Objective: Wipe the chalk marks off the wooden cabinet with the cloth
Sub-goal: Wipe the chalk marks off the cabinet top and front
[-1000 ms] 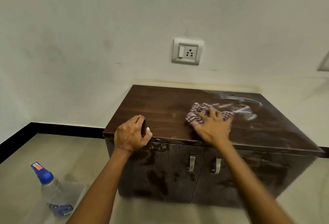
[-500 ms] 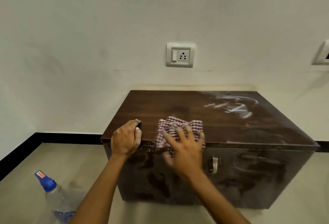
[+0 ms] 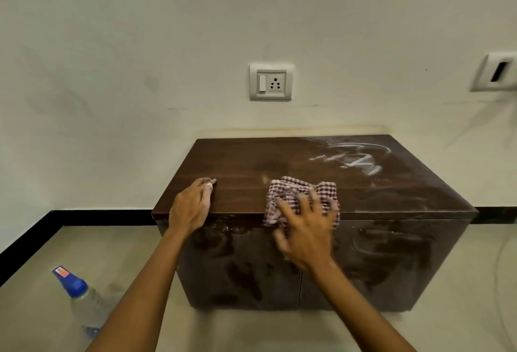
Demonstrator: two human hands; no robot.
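The right hand (image 3: 306, 226), fingers spread and blurred, presses flat on the checked cloth (image 3: 300, 198), which lies over the front edge of the wooden cabinet (image 3: 240, 172). The left hand (image 3: 191, 206) rests loosely curled on the top's front left edge, grasping nothing. Chalk marks (image 3: 355, 157) streak the back right. A spray bottle (image 3: 81, 300) stands on the floor.

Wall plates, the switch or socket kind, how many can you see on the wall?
2. One socket plate sits above the cabinet, roughly centred. A second plate is at the far right edge, partly cut off; more may lie outside the view.
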